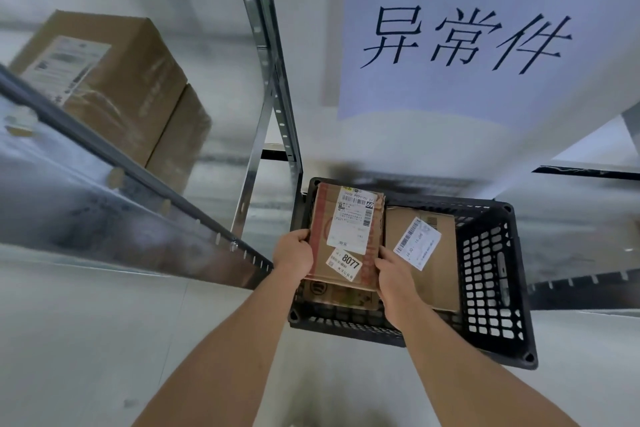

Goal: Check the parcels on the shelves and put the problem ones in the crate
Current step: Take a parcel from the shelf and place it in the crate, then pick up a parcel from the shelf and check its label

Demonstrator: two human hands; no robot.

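Cardboard parcel (346,232) sits gripped by its side edges, left hand (293,255) and right hand (393,279) both curled around it, over the black crate (491,274). Two parcels (433,253) already lie inside. More boxes (114,80) wait unchecked on the shelf (121,163).

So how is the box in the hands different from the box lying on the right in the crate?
The held box has red tape and three stickers, one reading 8077; the lying box is plain brown with one tilted sticker. The held box is gripped by the left hand and right hand above the crate; the lying box rests untouched inside. Both are brown cardboard with barcode labels.
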